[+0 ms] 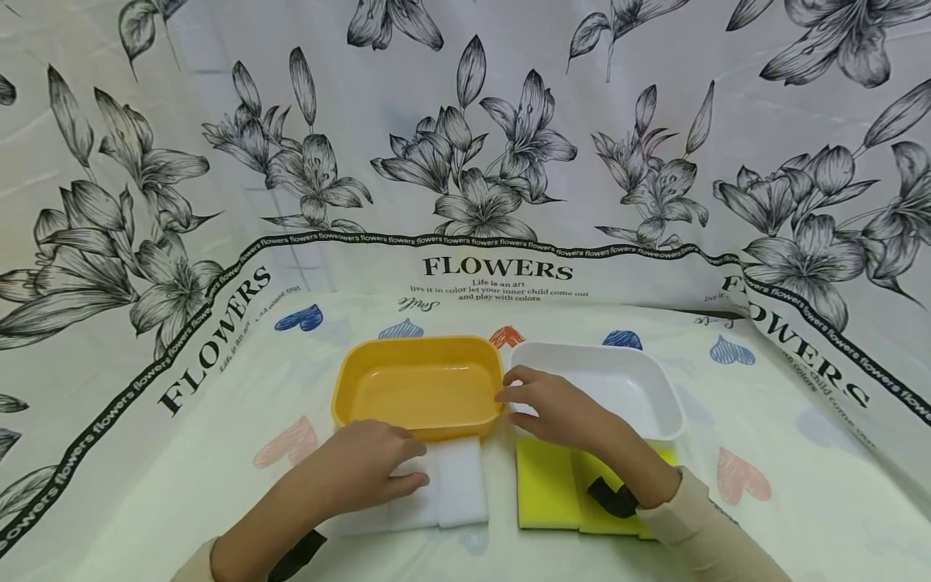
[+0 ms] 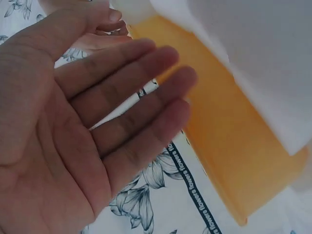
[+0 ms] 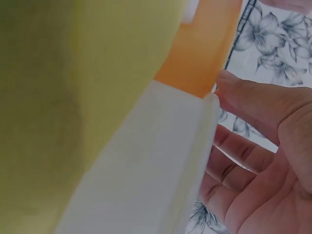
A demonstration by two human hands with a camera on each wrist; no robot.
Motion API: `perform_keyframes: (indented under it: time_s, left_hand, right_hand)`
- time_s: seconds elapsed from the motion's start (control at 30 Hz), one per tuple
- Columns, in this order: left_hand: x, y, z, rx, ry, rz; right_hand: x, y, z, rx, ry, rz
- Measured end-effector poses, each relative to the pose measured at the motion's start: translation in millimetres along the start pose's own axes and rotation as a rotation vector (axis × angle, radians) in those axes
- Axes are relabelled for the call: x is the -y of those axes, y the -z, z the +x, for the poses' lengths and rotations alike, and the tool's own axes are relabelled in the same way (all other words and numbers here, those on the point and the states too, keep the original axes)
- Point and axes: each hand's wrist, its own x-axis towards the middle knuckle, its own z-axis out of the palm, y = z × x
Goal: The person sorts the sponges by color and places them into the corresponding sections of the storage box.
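Observation:
A yellow rectangular tray point(image 1: 418, 386) and a white one point(image 1: 643, 388) stand side by side on the cloth. My right hand point(image 1: 558, 408) reaches over the white tray's left end, its fingertips right at the rims where the two trays meet. In the right wrist view the thumb point(image 3: 253, 100) lies close to that corner. My left hand point(image 1: 367, 467) hovers over white sponge-like blocks point(image 1: 463, 485) in front of the yellow tray, fingers loosely extended and nothing in the palm point(image 2: 58, 141). Yellow sponge-like blocks point(image 1: 549, 489) lie before the white tray, partly under my right forearm.
A pale cloth printed with hearts point(image 1: 742, 475) covers the work surface. Behind and at both sides rises a white curtain point(image 1: 502, 218) with black flower drawings and lettering. Black straps point(image 1: 613, 497) show at the wrists.

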Motion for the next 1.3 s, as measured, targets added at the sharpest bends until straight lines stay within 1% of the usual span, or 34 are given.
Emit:
perform_keyframes:
  time_s: [0.1, 0.17, 0.23, 0.3, 0.37, 0.43, 0.5, 0.73, 0.83, 1.03, 1.13, 1.3]
  left_hand:
    - [0.4, -1.4, -10.3, -0.023, 0.057, 0.06]
    - [0.8, -2.1, -16.5, -0.033, 0.108, 0.093]
    - [0.7, -2.7, -21.3, -0.036, 0.168, 0.095]
    - [1.5, -4.6, -24.8, -0.015, 0.224, 0.089]
    - [3.1, -6.7, -27.4, 0.02, 0.264, 0.071]
    - [5.8, -10.1, -29.8, 0.051, 0.282, 0.056]
    - [8.5, -13.3, -31.9, 0.073, 0.286, 0.052]
    - [9.4, -16.7, -38.8, 0.107, 0.324, -0.011]
    - [9.8, -19.1, -40.5, 0.103, 0.327, -0.023]
    - [12.5, -24.4, -42.4, 0.084, 0.301, -0.019]
    - [15.2, -25.6, -43.1, 0.075, 0.266, -0.025]
    - [21.0, -28.4, -45.6, 0.049, 0.179, -0.038]
  right_hand:
    - [0.1, -3.4, 0.7, -0.001, 0.01, -0.016]
    - [0.2, -4.8, 0.8, -0.001, 0.013, -0.026]
    - [0.4, -5.9, 0.6, 0.002, 0.012, -0.033]
    - [0.9, -6.3, 0.5, 0.007, 0.008, -0.037]
    - [1.1, -6.1, 0.4, 0.011, 0.008, -0.042]
    - [1.1, -6.2, 0.2, 0.009, 0.017, -0.051]
    - [1.6, -5.9, 0.4, 0.01, 0.026, -0.058]
    - [3.6, -5.5, 1.2, 0.001, 0.07, -0.078]
    - [4.3, -5.8, 1.1, -0.002, 0.075, -0.075]
    - [4.9, -6.8, 1.0, 0.002, 0.059, -0.068]
    - [4.7, -7.4, 1.0, 0.007, 0.054, -0.068]
    - [5.0, -7.7, 0.7, 0.015, 0.044, -0.066]
